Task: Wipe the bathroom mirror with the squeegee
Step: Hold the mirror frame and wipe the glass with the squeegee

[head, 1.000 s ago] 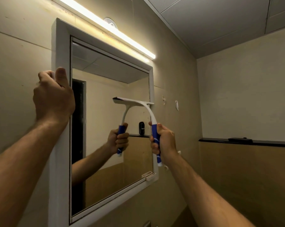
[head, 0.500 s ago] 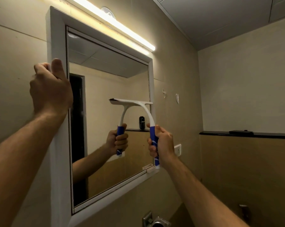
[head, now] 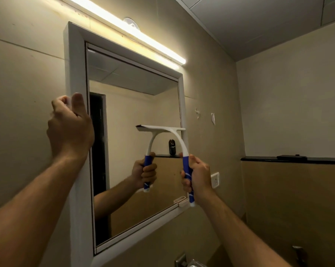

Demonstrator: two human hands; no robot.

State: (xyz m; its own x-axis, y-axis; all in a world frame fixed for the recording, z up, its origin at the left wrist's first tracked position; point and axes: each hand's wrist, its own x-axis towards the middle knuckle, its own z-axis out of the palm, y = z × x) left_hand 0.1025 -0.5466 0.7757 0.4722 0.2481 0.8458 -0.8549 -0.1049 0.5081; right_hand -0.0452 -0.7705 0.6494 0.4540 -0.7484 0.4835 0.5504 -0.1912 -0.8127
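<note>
A white-framed bathroom mirror (head: 124, 105) hangs on the beige wall. My left hand (head: 70, 128) grips the mirror's left frame edge, thumb on the front. My right hand (head: 196, 176) is closed around the blue handle of a white squeegee (head: 179, 139). Its blade lies flat against the glass near the mirror's right edge, about mid-height. The mirror reflects the squeegee and my hand.
A lit tube light (head: 136, 33) runs above the mirror. A white wall socket (head: 214, 180) sits right of my right hand. A black ledge (head: 290, 159) crosses the right wall. A metal tap fitting (head: 184, 262) shows at the bottom edge.
The view has tilted down and left, so the mirror sits further right in frame. The squeegee blade stays at about the same spot by the mirror's right edge. Both grips are unchanged.
</note>
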